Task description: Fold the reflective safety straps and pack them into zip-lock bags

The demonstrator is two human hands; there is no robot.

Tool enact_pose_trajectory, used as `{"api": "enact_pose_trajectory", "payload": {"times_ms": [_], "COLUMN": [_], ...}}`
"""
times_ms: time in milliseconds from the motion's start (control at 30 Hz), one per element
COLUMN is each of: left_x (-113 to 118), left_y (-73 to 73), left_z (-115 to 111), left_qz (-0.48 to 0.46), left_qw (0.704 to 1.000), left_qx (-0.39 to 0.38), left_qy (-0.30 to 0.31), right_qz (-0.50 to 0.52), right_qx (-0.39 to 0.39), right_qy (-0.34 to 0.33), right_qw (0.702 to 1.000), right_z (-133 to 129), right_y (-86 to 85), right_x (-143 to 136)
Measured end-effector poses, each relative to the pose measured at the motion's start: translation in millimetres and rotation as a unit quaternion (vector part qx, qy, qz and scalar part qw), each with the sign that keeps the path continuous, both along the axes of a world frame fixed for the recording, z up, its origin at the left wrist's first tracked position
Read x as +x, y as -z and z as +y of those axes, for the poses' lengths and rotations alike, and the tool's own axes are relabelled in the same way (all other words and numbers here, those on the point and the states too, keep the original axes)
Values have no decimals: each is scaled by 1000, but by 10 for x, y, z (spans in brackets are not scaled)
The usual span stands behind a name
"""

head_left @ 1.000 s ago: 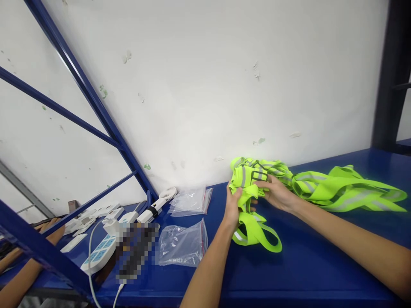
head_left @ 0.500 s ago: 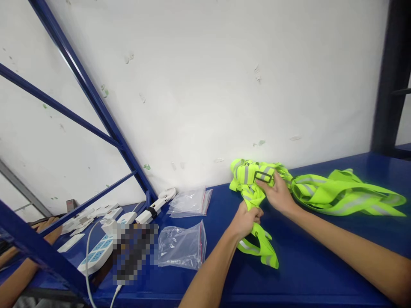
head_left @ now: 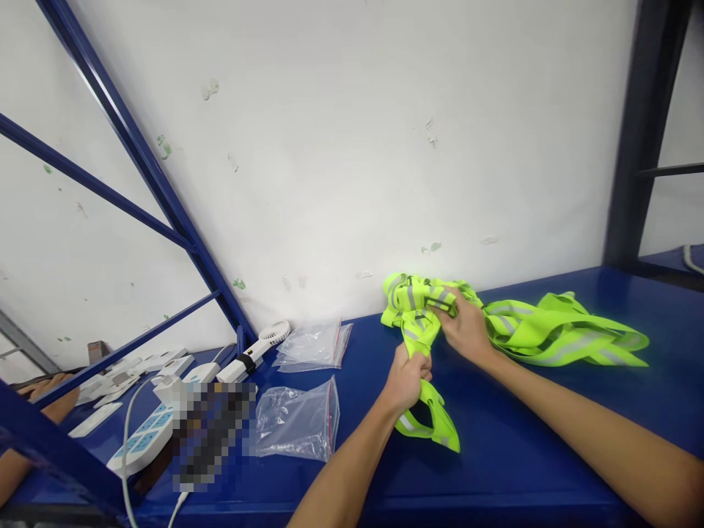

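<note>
A tangle of neon yellow-green straps with grey reflective stripes (head_left: pixel 566 334) lies on the blue shelf, its left part bunched up near the wall. My left hand (head_left: pixel 408 375) is wrapped round one bunch of strap, and a loose end hangs out below the fist onto the shelf. To its upper right, my right hand (head_left: pixel 462 323) pinches a strap near a dark buckle at the top of the bunch. Fingers partly cover that buckle. More strap trails off to the right behind my right wrist.
Clear zip bags (head_left: pixel 300 418) lie left of my left forearm, others behind them. Further left are a white handheld fan (head_left: pixel 275 334), a power strip (head_left: pixel 146 440) with cables, a pixelated object and a blue frame post (head_left: pixel 181 220). Another person's hand (head_left: pixel 55 396) is at the far left.
The view has shifted, so most things appear further left. My right hand has tilted the buckle, which is now more covered by the fingers. My left hand keeps its grip.
</note>
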State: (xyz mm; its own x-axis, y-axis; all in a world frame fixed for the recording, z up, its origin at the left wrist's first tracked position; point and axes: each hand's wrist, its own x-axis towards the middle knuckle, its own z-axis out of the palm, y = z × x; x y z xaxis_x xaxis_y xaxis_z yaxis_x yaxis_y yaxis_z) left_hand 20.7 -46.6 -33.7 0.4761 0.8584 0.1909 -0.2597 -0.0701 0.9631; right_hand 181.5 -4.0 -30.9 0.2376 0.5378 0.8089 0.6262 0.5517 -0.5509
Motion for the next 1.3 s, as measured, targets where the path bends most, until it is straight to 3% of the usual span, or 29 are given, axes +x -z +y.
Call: {"api": "enact_pose_trajectory", "payload": {"times_ms": [167,400,533,633,733,800,833,867,1033,1300], "left_x": [-70,-119,-142,-152,-147,-137,-132,-125,-101,-188], "left_y": [-68,-5,0,-44,-65,-46,-29,-10,20,-98], "left_z": [80,251,290,290,276,267,262,257,235,190], "left_qz": [-30,-33,-46,-76,-111,-104,-88,-70,-62,-57], "left_qw": [998,975,962,960,967,973,977,979,987,983], "left_qx": [-13,-86,-120,-123,-101,-82,-76,-72,-104,-173], "left_qy": [-52,-202,-243,-241,-206,-187,-180,-175,-107,28], "right_qz": [-178,-235,-147,47,223,258,260,255,178,138], "right_qx": [85,41,-31,-92,-170,-211,-217,-216,-197,-161], "right_qy": [-108,-175,-240,-304,-408,-473,-489,-493,-437,-368], "right_qw": [974,955,959,947,869,816,804,803,860,905], "right_z": [47,-29,-212,-272,-270,-279,-290,-303,-317,-130], "right_y": [76,60,-5,-3,0,-31,-58,-90,-210,-116], "right_x": [49,-85,-209,-326,-429,-464,-469,-465,-353,-189]}}
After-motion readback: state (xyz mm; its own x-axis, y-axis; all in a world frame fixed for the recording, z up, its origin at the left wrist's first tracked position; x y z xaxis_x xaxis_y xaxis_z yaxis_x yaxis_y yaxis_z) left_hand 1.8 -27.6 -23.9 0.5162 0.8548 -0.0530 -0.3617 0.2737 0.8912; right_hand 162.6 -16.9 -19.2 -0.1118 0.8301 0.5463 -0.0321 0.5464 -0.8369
